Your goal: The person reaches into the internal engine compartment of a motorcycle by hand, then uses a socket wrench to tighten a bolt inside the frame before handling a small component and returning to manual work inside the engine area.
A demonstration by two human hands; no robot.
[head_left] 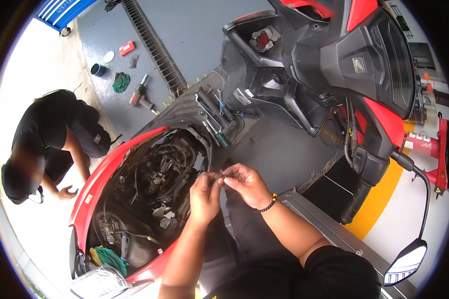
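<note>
My left hand [205, 197] and my right hand [248, 188] meet fingertip to fingertip in front of me. Both are closed in a pinch, and whatever they hold is too small to make out. A beaded bracelet [269, 205] circles my right wrist. Just left of my hands lies the opened red body of a scooter [129, 149], with its engine [157, 174] and hoses exposed. Inside its rear end are a green and yellow cloth [110, 259] and a tool with a blue-grey handle [125, 247].
Several hand tools [213, 117] lie on the scooter's footboard. The black and red front [354, 65] and a mirror [406, 261] stand to the right. A person in black [60, 124] crouches at left. An impact wrench [140, 94] and green rag [120, 82] lie by a floor grate [152, 45].
</note>
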